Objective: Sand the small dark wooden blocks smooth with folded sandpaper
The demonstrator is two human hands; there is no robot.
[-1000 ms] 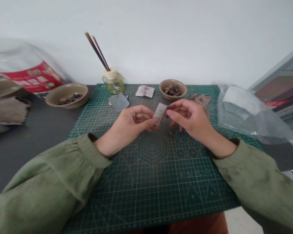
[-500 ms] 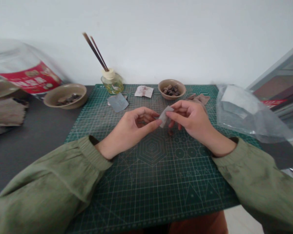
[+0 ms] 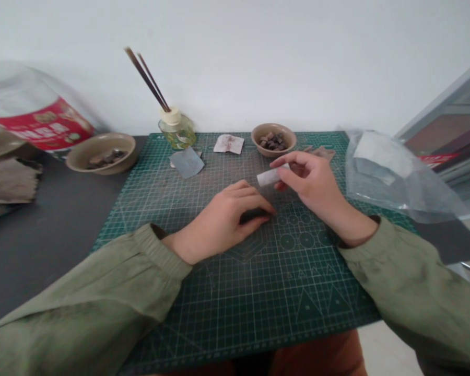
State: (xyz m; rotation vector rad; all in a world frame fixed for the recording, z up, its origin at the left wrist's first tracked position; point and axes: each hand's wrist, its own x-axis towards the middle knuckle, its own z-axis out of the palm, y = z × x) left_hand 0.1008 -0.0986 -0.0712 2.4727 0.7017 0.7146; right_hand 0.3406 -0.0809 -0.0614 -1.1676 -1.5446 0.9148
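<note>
The left hand (image 3: 231, 219) has let go of the pale folded strip (image 3: 267, 177) and dropped toward the green mat (image 3: 254, 303), where a small brown piece is now seemingly hidden by its fingertips. The right hand (image 3: 315, 180) alone holds the strip, turned more sideways.

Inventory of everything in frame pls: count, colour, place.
Rolled piece: 1, whitish, in right hand
Bowls: 2, tan, mat's back and left tabletop; possible third cut off far left
Chunks: several, brown to dark, in both bowls
Cutting mat: 1, green, centre
Stained sheet: 1, white, mat's back
Flat square: 1, blue-grey, back left
Bottle: 1, yellow-green, cream cap, back left
Sticks: 2 distinguishable, brown, in bottle
Crumpled scrap: brown, behind right hand, count unclear
Bag: 1, clear, right
Jar: 1, clear, red label, left
Torn-edged piece: 1, brown, far left
Tabletop: 1, dark, under mat
Wall: 1, white, behind
Shelf-like unit: 1, grey, right
Sleeves: 2, green
Hands: 2, bare, over mat
</note>
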